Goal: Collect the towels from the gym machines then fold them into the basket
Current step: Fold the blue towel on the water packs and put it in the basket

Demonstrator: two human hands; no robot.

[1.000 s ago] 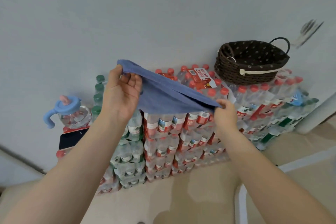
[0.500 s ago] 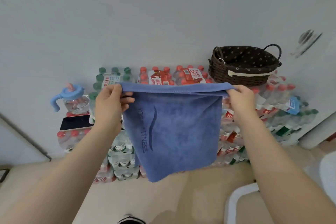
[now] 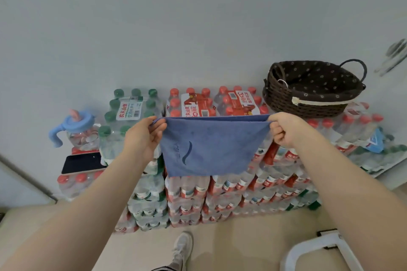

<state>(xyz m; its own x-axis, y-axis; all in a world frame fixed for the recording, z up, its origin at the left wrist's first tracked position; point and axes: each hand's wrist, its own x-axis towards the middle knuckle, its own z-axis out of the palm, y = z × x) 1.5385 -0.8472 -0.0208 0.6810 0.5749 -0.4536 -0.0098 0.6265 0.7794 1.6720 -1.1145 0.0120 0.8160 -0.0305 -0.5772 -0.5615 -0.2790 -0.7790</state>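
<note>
Blue towel (image 3: 209, 149) hangs stretched between both hands in front of stacked bottle packs (image 3: 220, 193). Left hand (image 3: 143, 138) pinches its left top corner; right hand (image 3: 284, 130) grips the right one. Brown wicker basket (image 3: 286, 99) sits on the packs, beyond the right hand.

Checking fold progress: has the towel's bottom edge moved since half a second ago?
Yes. The towel hangs shorter: its bottom edge now ends higher against the stacked bottles.
</note>
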